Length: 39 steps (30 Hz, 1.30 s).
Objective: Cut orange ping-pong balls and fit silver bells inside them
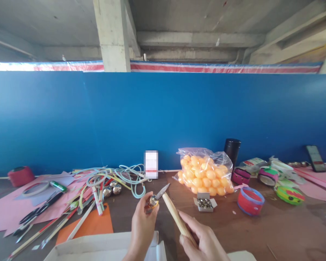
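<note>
Pinched in the fingers of my left hand (pixel 145 217) is a small shiny metal ball (pixel 153 200), with a yellowish edge beneath it. My right hand (pixel 199 237) is closed around the pale wooden handle of a small hammer (pixel 176 215). The hammer's dark, pointed metal head crosses the handle's top, and its near end is at or very close to the ball; contact cannot be made out. Right of the hammer stands an open little box (pixel 205 204) of small metal pieces. Several larger silver balls (pixel 116 189) lie to the left.
A clear bag of orange balls (pixel 206 177) stands behind the little box. A white carton (pixel 97 243) lies in front. Left are scissors (pixel 40 210), sticks and pale tubing (pixel 127 172). Right are a red ring-shaped item (pixel 250 201), a black cylinder (pixel 232 152) and a phone (pixel 316 158).
</note>
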Tool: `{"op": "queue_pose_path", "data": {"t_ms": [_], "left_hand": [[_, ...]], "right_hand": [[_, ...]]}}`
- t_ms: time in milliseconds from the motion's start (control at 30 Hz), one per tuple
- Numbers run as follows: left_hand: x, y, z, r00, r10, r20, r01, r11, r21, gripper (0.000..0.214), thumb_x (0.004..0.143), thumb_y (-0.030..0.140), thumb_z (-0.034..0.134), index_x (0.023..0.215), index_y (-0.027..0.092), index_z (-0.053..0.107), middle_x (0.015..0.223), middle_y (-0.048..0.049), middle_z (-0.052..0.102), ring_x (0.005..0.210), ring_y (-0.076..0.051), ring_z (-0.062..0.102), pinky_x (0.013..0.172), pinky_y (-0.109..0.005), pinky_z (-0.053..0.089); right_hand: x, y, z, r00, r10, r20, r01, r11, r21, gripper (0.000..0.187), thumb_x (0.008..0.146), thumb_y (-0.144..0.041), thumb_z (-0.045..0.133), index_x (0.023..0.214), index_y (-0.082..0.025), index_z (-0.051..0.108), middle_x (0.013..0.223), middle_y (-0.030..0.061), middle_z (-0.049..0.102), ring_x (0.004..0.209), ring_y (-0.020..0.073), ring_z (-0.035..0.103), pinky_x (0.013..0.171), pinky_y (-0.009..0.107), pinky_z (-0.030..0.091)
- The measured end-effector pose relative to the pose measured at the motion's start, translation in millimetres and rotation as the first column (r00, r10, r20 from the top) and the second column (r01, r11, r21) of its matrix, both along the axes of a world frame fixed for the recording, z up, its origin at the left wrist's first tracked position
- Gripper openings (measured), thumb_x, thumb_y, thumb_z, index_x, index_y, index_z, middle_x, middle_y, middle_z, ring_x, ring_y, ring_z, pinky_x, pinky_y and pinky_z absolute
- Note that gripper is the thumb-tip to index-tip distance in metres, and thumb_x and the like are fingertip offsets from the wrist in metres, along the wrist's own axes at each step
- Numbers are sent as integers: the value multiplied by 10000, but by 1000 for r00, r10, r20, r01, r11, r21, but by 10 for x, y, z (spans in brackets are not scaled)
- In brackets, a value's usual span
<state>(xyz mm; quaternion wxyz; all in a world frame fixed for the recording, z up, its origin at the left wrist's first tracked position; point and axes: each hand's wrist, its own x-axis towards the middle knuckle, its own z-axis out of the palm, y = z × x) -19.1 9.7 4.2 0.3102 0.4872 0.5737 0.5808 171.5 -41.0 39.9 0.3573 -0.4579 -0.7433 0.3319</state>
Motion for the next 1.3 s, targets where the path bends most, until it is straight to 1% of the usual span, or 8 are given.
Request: {"op": "queue_pose_path", "data": {"t_ms": [133, 200, 367, 467, 633, 800, 1033, 1300], "left_hand": [[3, -9, 20, 1000, 15, 10, -15, 1000, -7, 409, 673, 335, 632, 1062, 216, 595, 942, -56, 692, 790, -193, 675, 702, -274, 514], [4, -17, 36, 1000, 18, 8, -18, 1000, -14, 402, 671, 334, 631, 1053, 213, 600, 952, -58, 689, 791, -195, 674, 700, -275, 514], [-3, -18, 34, 1000, 4, 24, -4, 1000, -12, 424, 683, 354, 636, 1078, 211, 583, 982, -69, 678, 818, -205, 672, 720, -295, 523], [-6, -7, 18, 1000, 9, 23, -9, 1000, -8, 418, 685, 352, 639, 1076, 213, 583, 993, -70, 676, 812, -201, 673, 729, -297, 523], [-6, -1, 6, 999, -1, 51, 2, 1000, -7, 438, 674, 371, 651, 1079, 219, 585, 952, -57, 694, 799, -196, 674, 696, -282, 524], [2, -8, 21, 995, -10, 98, 10, 1000, -5, 454, 656, 387, 662, 1067, 209, 593, 945, -65, 700, 798, -199, 676, 688, -284, 530], [13, -11, 23, 993, -28, 119, 32, 999, -24, 490, 660, 403, 663, 1095, 201, 561, 934, -54, 684, 782, -189, 661, 674, -281, 538], [14, 12, 7, 987, -13, 160, 13, 1000, 0, 485, 640, 398, 677, 1071, 198, 583, 892, -53, 696, 732, -187, 667, 637, -286, 543]], "right_hand": [[-12, -7, 3, 998, -61, -32, 62, 998, 18, 502, 775, -235, 502, 1267, -140, 535, 833, 68, 719, 822, 234, 657, 780, 306, 523], [-10, -11, 19, 998, -52, -28, 52, 999, 4, 503, 777, -244, 507, 1271, -153, 536, 793, 58, 724, 833, 241, 660, 782, 307, 525], [1, -16, 38, 999, 1, -40, -1, 1000, -1, 512, 776, -238, 521, 1282, -163, 535, 1073, 105, 697, 884, 241, 667, 811, 299, 526], [3, -22, 29, 999, -24, -41, 24, 1000, 16, 512, 786, -235, 524, 1293, -170, 523, 1018, 89, 720, 884, 246, 669, 834, 312, 522], [-3, -23, 11, 999, 7, -35, -6, 1000, 23, 514, 782, -190, 512, 1295, -158, 517, 1150, 107, 672, 939, 237, 662, 849, 287, 516], [4, -3, -39, 999, -23, -31, 24, 999, 46, 510, 789, -205, 517, 1295, -143, 518, 1206, 124, 644, 998, 247, 648, 883, 303, 505], [16, 10, -67, 1000, -5, -19, 6, 998, 69, 513, 798, -207, 512, 1308, -155, 509, 1251, 116, 615, 1096, 248, 603, 947, 315, 472], [20, 25, -115, 1000, -4, 6, 3, 993, 116, 514, 789, -200, 518, 1300, -153, 518, 1217, 114, 640, 1051, 242, 631, 913, 298, 499]]}}
